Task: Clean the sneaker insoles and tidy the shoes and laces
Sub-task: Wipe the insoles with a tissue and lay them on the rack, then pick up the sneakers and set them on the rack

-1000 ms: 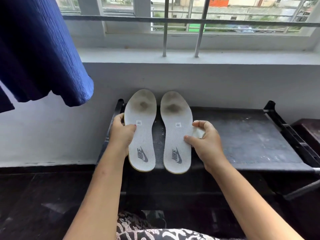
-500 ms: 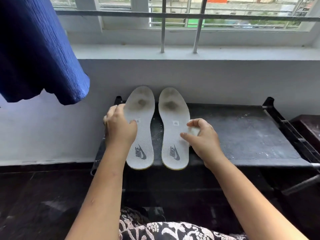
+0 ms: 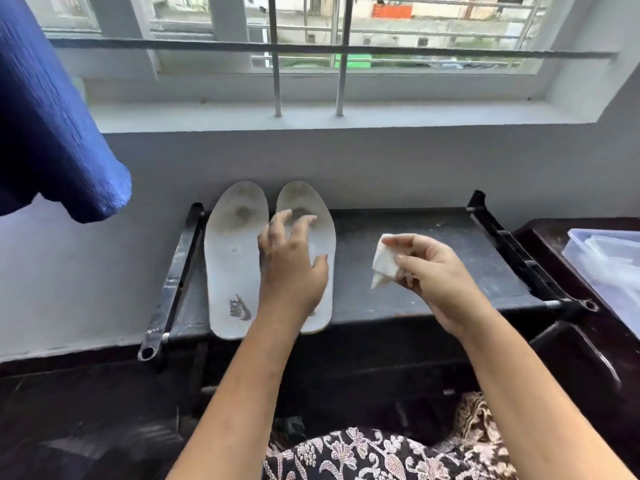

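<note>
Two white insoles with grey dirt patches near the toes lie side by side on a black rack top (image 3: 433,271). The left insole (image 3: 235,258) shows a grey logo at its heel. The right insole (image 3: 323,237) is partly covered by my left hand (image 3: 292,268), which hovers over it with fingers spread and loosely bent, holding nothing. My right hand (image 3: 433,275) is raised to the right of the insoles and pinches a small crumpled white wipe (image 3: 384,263). No shoes or laces are in view.
A white wall and window ledge (image 3: 311,116) with metal bars rise behind the rack. Blue cloth (image 3: 52,133) hangs at the upper left. A clear plastic box (image 3: 609,258) sits on a dark surface at the right. The floor below is dark.
My left hand has left the left insole and moved right, over the right insole. My right hand has lifted away from the right insole with the white wipe.
</note>
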